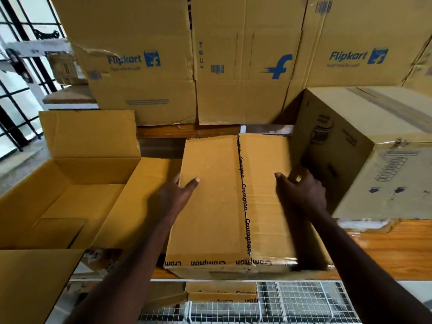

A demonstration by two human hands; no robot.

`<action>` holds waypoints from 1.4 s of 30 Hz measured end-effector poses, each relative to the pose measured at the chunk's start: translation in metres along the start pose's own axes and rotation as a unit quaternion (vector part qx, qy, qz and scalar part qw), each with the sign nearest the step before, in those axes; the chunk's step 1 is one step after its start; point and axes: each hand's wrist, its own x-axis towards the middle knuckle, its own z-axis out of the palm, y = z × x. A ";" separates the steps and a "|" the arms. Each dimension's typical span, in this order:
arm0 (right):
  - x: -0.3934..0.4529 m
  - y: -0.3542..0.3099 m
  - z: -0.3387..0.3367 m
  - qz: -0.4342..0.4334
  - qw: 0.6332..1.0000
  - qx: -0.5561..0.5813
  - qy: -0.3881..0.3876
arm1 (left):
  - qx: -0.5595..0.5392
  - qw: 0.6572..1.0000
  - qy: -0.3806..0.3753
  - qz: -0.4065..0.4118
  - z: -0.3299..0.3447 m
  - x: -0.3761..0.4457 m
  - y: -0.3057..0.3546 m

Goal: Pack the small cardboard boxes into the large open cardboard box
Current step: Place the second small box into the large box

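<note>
A sealed small cardboard box (pixel 215 206) with black printed tape along its seam lies in the middle of a wooden table. My left hand (pixel 177 192) grips its left edge, thumb on top. My right hand (pixel 304 190) clasps its right edge, fingers down the side. The large open cardboard box (pixel 70 174) stands directly to the left with its flaps spread. Its inside looks empty apart from a flat cardboard piece at the bottom. Another taped small box (pixel 222 293) sits lower down, below the table's front edge.
Tall printed cartons (pixel 245 66) form a wall behind the table. A big closed carton (pixel 374 148) stands close on the right, almost touching my right hand. The wooden table (pixel 385 244) shows at right. White wire racking (pixel 292 305) lies below. A barred window (pixel 18 101) is at left.
</note>
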 end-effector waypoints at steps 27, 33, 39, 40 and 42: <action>-0.074 0.084 0.015 0.016 0.997 -0.069 0.009 | -0.066 0.996 -0.065 0.008 -0.005 -0.075 -0.056; -0.101 0.106 0.021 0.049 0.961 0.266 0.056 | -0.261 0.964 0.016 -0.055 0.006 -0.095 -0.067; -0.125 0.124 0.021 0.082 0.907 0.408 -0.069 | -0.388 0.907 -0.114 -0.116 -0.004 -0.113 -0.073; -0.124 0.126 0.020 0.083 0.903 0.415 -0.071 | -0.392 0.906 -0.118 -0.110 -0.004 -0.114 -0.074; -0.123 0.122 0.014 0.084 0.894 0.434 -0.076 | -0.389 0.907 -0.130 -0.097 -0.005 -0.115 -0.070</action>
